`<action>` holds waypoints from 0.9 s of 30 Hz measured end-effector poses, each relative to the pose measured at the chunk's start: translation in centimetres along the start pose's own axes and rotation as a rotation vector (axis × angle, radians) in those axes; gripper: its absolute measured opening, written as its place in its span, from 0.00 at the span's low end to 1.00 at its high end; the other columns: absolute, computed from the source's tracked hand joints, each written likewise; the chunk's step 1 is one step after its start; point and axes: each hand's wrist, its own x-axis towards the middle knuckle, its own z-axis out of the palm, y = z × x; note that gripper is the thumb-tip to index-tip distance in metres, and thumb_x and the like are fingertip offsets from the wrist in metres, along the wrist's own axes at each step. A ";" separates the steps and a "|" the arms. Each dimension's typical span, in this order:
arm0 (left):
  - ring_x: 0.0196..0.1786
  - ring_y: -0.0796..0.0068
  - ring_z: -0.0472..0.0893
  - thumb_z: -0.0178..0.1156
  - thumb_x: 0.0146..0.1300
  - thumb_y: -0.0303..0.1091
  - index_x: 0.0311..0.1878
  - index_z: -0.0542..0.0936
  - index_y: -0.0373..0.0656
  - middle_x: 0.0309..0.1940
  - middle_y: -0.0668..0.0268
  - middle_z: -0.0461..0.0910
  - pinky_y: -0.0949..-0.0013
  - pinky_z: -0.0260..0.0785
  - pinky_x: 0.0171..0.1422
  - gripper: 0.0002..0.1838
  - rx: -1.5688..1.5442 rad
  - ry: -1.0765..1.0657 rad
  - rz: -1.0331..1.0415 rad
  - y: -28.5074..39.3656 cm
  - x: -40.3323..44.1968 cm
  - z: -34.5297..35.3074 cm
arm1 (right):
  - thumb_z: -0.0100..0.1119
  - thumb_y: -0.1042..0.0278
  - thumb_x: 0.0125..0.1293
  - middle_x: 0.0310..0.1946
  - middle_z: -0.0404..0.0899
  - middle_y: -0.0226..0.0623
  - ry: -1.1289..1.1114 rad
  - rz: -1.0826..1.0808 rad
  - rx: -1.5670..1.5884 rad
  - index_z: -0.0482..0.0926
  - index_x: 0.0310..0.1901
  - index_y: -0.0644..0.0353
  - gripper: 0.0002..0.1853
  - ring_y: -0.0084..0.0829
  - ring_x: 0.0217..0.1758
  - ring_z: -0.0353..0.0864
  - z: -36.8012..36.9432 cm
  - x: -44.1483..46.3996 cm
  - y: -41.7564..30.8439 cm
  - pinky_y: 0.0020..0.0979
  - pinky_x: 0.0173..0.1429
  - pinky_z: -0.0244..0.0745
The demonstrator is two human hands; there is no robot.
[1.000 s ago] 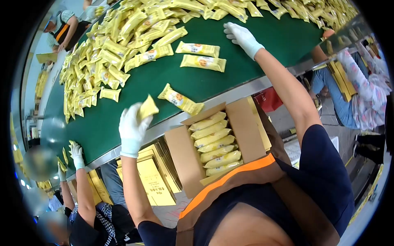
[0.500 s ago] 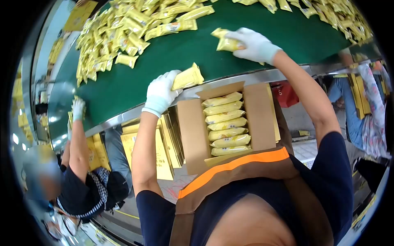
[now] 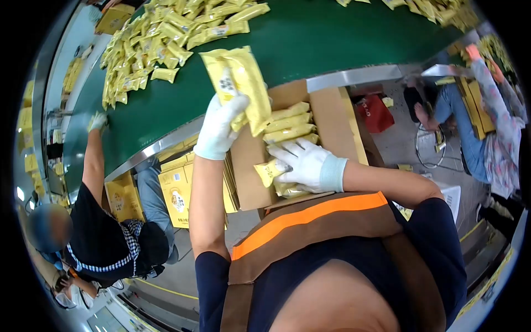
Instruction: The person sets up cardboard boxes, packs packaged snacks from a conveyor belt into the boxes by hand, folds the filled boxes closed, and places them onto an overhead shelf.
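Note:
My gloved left hand is raised at the near edge of the belt, closed around yellow wrapped packets; at least two overlap in it. Inside the open cardboard box, my gloved right hand grips a yellow packet, whose left end sticks out past the thumb. Other fingers of that hand spread over the packed row. Several yellow packets lie side by side in the box, their front part covered by my right hand.
A green conveyor belt runs across the top, with a large heap of packets at left. Flattened yellow cartons stand left of the box. Co-workers sit at both sides. A red bag is beyond the box.
My right hand has come from over the belt down into the box with a packet. The left hand has lifted its packets, now turned upright and closer to me.

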 end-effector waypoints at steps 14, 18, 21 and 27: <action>0.75 0.44 0.60 0.52 0.67 0.55 0.78 0.57 0.54 0.76 0.56 0.59 0.42 0.44 0.79 0.38 2.017 -0.201 0.140 -9.6 -2.1 2.0 | 0.58 0.53 0.64 0.47 0.79 0.39 -0.175 0.154 0.060 0.79 0.58 0.39 0.20 0.40 0.51 0.79 -3.3 -1.9 -0.2 0.38 0.52 0.74; 0.74 0.42 0.59 0.51 0.69 0.55 0.76 0.60 0.54 0.76 0.57 0.58 0.36 0.44 0.77 0.35 2.139 -0.144 0.120 -10.2 -3.1 3.1 | 0.59 0.62 0.60 0.50 0.78 0.36 -0.040 0.056 -0.213 0.80 0.53 0.44 0.17 0.37 0.55 0.78 -7.8 -2.9 2.5 0.38 0.52 0.73; 0.77 0.42 0.55 0.48 0.70 0.58 0.77 0.60 0.54 0.78 0.54 0.54 0.36 0.42 0.78 0.35 2.100 -0.135 0.252 -11.6 -3.1 1.7 | 0.57 0.64 0.61 0.40 0.84 0.31 -0.544 -0.047 -0.380 0.85 0.34 0.43 0.06 0.34 0.45 0.83 -4.9 -1.5 5.5 0.42 0.46 0.75; 0.74 0.51 0.65 0.53 0.70 0.43 0.69 0.71 0.42 0.70 0.50 0.69 0.60 0.53 0.79 0.28 1.215 0.156 0.402 -7.8 -4.1 -0.3 | 0.62 0.61 0.58 0.41 0.75 0.31 -0.289 -0.320 -0.106 0.77 0.38 0.49 0.08 0.36 0.51 0.75 -2.4 -1.3 8.7 0.37 0.49 0.78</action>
